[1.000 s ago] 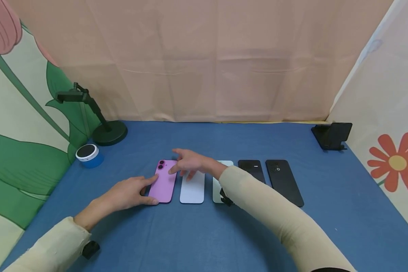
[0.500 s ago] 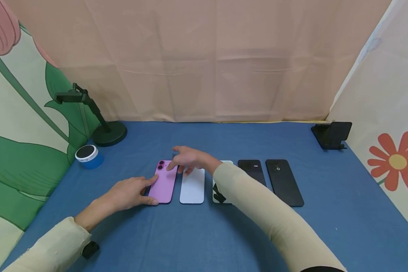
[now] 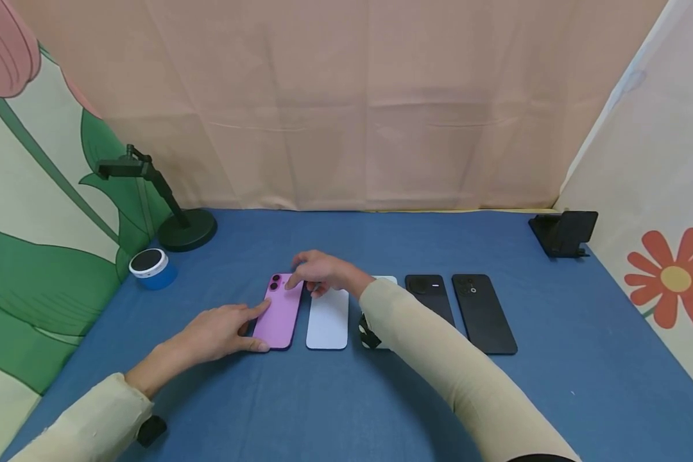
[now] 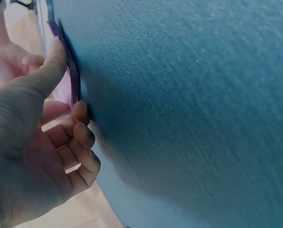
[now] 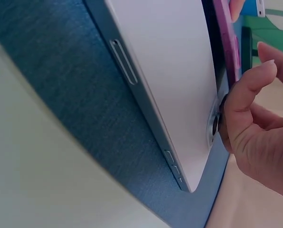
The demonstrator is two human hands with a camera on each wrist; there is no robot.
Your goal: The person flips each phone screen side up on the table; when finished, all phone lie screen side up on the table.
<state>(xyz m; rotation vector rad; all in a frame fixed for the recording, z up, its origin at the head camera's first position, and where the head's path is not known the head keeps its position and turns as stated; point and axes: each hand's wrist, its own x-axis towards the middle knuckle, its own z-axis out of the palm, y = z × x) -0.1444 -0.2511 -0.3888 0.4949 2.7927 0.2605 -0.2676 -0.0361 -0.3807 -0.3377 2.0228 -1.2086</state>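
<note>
A pink phone (image 3: pixel 277 314) lies back up on the blue table, its two camera lenses at the upper left. My left hand (image 3: pixel 225 330) holds its left side, with the index finger on the edge and the thumb at the lower corner. In the left wrist view, the other fingers of that hand (image 4: pixel 32 142) curl in loosely beside the phone's purple edge (image 4: pixel 68 61). Over the phone's upper right part hovers my right hand (image 3: pixel 323 273), thumb tip overlapping the pink back and index finger bent past the top. Beneath that hand is a white phone (image 3: pixel 327 321), its upper end covered.
Farther right lie a pale green phone (image 3: pixel 385 279), mostly hidden under my right sleeve, and two dark phones (image 3: pixel 430 298) (image 3: pixel 485 314). At the back left are a black stand (image 3: pixel 186 231) and a blue-and-white round container (image 3: pixel 156 274). A black holder (image 3: pixel 563 234) stands back right.
My right hand has moved slightly left and up over the pink phone, and its index finger has bent inward. The left hand keeps its place on the phone's left side.
</note>
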